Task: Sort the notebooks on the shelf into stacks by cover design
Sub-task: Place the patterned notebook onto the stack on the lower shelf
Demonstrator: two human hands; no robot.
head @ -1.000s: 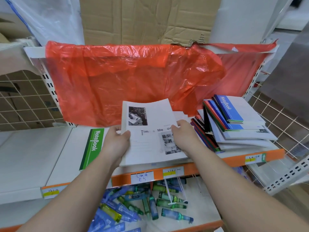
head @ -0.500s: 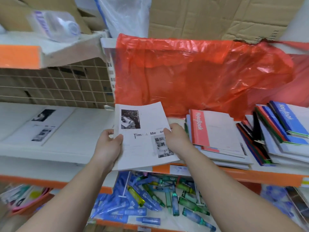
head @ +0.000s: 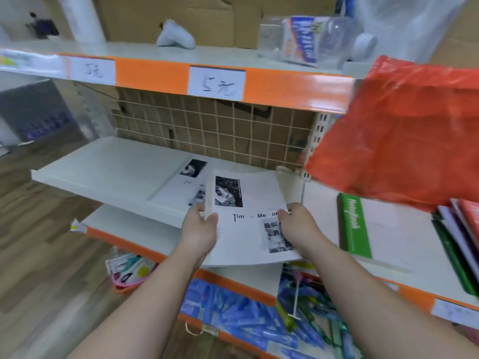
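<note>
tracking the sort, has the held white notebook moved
Yes. The white notebook went left: it was right of the green notebook, now it is left of it.

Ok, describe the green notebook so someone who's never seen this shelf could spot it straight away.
Find the big red plastic bag hanging at the right; under it runs a white shelf with an orange front edge. The green notebook lies flat there alone, left of the mixed stack, set apart by its broad bright-green strip with pale lettering.

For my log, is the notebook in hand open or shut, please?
Shut: the notebook shows its front cover, no pages spread, with left hand and right hand gripping its edges.
</note>
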